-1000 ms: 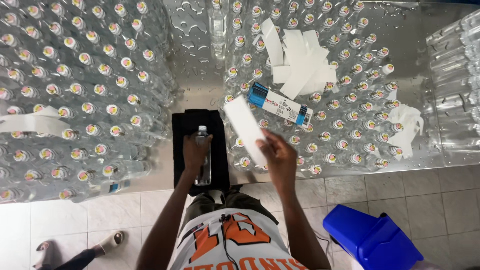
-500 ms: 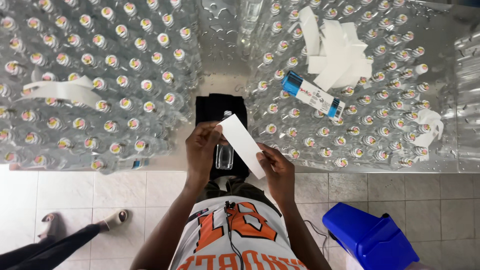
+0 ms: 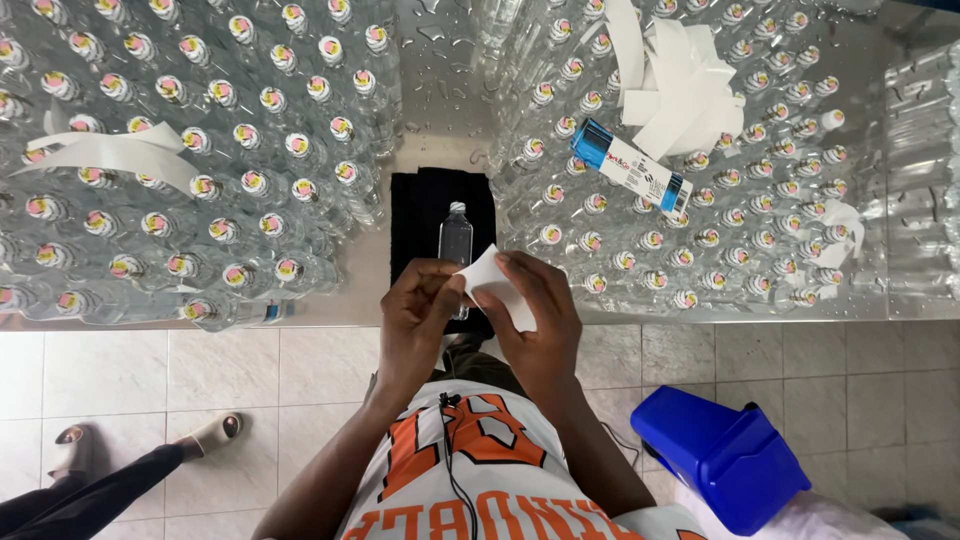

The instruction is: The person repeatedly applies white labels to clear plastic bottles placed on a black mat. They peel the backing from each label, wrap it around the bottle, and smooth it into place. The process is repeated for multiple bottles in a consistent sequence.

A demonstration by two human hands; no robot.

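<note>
Both hands, left hand (image 3: 420, 305) and right hand (image 3: 540, 310), pinch one white label strip (image 3: 492, 280).

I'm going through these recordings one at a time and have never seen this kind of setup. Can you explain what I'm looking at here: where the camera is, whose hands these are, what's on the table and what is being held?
There is no machine: a person works with bare hands, and the single camera sits on their head, looking straight down. The left hand and right hand meet over the table edge, both pinching a white paper strip.

Just beyond the hands, a clear plastic bottle lies on its side on a black cloth. The wet metal table is crowded with upright capped bottles on both sides, seen from above. Loose white strips and a blue-and-white label roll rest on the right-hand bottles.

On the tiled floor stand a blue plastic container and, at lower left, another person's sandalled feet.
</note>
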